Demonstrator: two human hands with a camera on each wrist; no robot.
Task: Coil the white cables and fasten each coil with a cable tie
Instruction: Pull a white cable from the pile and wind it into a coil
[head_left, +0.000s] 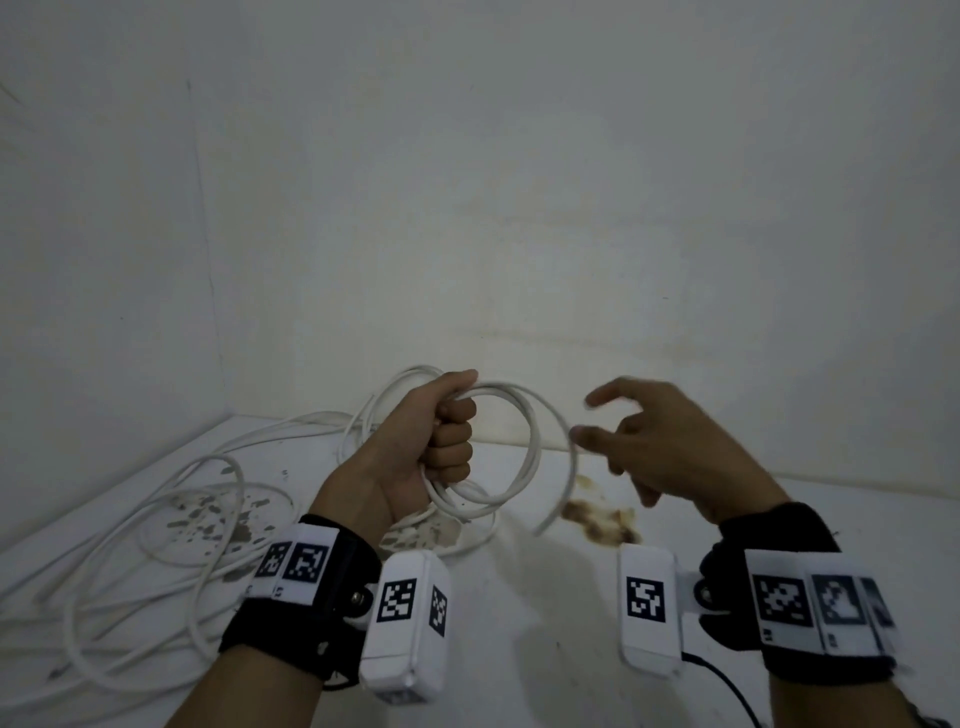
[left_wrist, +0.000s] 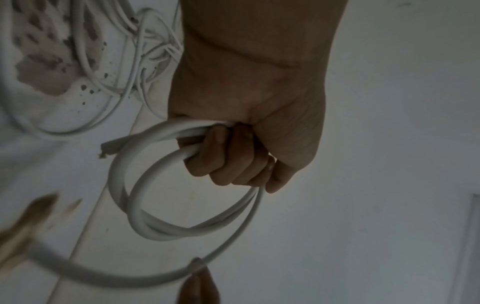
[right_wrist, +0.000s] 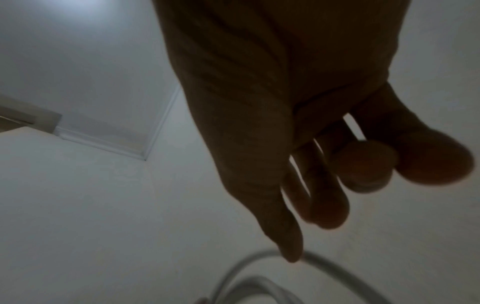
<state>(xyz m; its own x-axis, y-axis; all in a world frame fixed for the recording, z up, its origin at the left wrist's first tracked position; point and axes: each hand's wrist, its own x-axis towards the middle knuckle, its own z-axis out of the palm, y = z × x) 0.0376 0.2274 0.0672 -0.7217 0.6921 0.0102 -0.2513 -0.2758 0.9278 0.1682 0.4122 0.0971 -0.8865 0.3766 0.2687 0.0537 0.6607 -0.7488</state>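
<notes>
work surface is a white tabletop (head_left: 519, 597) set into a corner: one white wall (head_left: 519, 208) runs along its far edge, a second wall (head_left: 93, 260) closes the left side. the two meet in a vertical seam at upper left. open tabletop lies at centre and right, in front of both wrists; a brown stain (head_left: 597, 517) marks it near the far edge, and grey-brown patches of worn paint (head_left: 218, 519) sit to the left under the loose cables. left hand (head_left: 441, 431) is raised above the table, near the far wall, fingers clenched in a fist around a coil of white cable (head_left: 519, 447); thumb lies along the top of the bundle. coil shows about two to three round loops, hanging to the right of and below the fist, clear of the table. left wrist view shows one cut end of the cable (left_wrist: 109, 147) poking out beside the fist, its tip frayed. an outer turn arcs right and down, free end hanging above the stain. right hand (head_left: 670, 457) is beside that outer turn, fingers spread and loosely bent, motion-blurred, grasping nothing; index tip is very near the cable, contact cannot be told. remaining white cables (head_left: 156, 545) lie in a loose tangle of wide loops on the left part of the table, reaching toward the corner.
</notes>
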